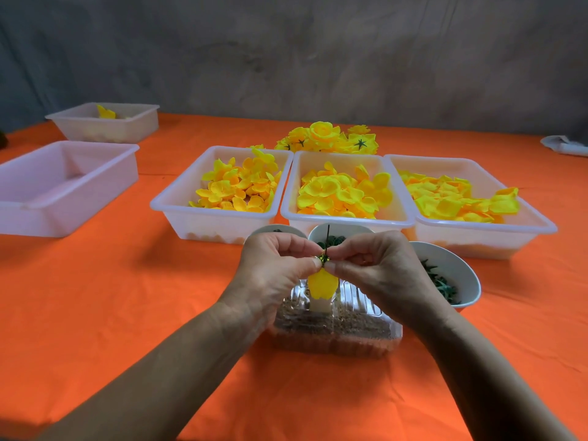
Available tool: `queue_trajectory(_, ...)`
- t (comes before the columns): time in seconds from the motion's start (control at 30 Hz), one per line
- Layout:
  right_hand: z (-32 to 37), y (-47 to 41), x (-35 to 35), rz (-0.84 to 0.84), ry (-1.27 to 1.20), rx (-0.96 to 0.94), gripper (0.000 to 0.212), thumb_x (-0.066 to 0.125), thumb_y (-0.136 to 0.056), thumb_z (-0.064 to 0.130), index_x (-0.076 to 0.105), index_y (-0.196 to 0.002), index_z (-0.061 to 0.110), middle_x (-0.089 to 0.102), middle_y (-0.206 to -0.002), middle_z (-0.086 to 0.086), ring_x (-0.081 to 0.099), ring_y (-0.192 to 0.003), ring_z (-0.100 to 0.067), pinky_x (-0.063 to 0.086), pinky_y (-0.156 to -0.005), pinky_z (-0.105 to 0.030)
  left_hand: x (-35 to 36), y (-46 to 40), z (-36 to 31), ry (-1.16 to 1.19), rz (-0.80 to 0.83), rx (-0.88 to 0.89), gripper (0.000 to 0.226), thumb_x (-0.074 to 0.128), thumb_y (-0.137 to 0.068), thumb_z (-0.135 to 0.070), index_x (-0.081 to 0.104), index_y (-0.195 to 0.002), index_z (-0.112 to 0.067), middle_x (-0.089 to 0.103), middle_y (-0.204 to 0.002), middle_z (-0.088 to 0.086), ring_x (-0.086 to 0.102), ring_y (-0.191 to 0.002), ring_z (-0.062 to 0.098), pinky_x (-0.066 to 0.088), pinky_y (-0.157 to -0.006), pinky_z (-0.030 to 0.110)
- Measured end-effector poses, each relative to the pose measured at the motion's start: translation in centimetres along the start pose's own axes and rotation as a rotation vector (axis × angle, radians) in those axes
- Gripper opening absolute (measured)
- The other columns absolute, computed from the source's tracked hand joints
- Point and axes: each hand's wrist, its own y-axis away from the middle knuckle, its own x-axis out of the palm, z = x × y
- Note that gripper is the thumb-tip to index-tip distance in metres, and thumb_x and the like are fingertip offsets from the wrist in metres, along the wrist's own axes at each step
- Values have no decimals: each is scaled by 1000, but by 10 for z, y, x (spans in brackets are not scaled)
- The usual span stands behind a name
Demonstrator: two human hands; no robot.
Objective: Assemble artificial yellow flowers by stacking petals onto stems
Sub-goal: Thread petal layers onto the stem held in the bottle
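An orange cloth-covered table (95, 313) carries three white plastic trays of yellow fabric petals (346, 192) side by side, with a clear plastic container of brown grains (337, 329) nearer the person. Above that container, the left hand (276, 268) and right hand (372, 265) meet, fingertips pinching a thin dark green stem (327, 233) that stands upright, with a small yellow petal (323, 284) hanging below the fingers.

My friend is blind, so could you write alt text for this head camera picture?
A left hand and right hand pinch a thin dark stem with a yellow petal hanging below, above an orange table. Behind stand three white trays of yellow petals and a pile of finished flowers.
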Motion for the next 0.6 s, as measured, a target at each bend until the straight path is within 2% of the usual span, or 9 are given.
queue_trajectory(0.1, 1, 1, 0, 13, -20, -18, 14, 76, -75, 7, 75, -75, 21, 74, -75, -10, 69, -80, -34, 55, -77, -53, -1, 1, -1, -6, 15, 6, 20, 70, -74, 11, 68, -68, -9, 64, -63, 3, 60, -56, 7, 50, -55, 17)
queue_trajectory(0.2, 0, -1, -1, 28, -9, -28, 12, 76, -76, 7, 75, -75, 19, 73, -75, -15, 67, -72, -27, 53, -73, -51, -1, -2, -1, -25, -10, 9, 24, 70, -72, 12, 68, -64, -10, 63, -58, 0, 59, -51, 3, 49, -53, 15)
queue_trajectory(0.4, -3, -1, -1, 57, 89, -56, 20, 77, -75, 8, 73, -65, 25, 70, -69, -8, 53, -58, -4, 46, -58, -28, -2, -2, 3, -98, 13, 13, 25, 70, -72, 13, 68, -65, -11, 64, -54, -2, 58, -50, 1, 47, -53, 11)
queue_trajectory(0.5, -8, -3, -5, 38, 134, -81, 12, 75, -78, 12, 76, -75, 23, 71, -68, 3, 60, -62, -2, 49, -61, -24, -6, -2, 4, -161, 23, 76, 18, 72, -75, 6, 70, -68, -11, 65, -64, 6, 58, -55, 4, 46, -54, 12)
queue_trajectory(0.6, -12, -4, -14, -36, 51, -84, 19, 73, -80, 10, 75, -76, 29, 73, -74, 9, 67, -70, -5, 53, -65, -24, -11, -3, 2, -178, -7, 134, 14, 72, -77, 1, 72, -72, -13, 66, -66, 1, 57, -58, 1, 44, -55, 10)
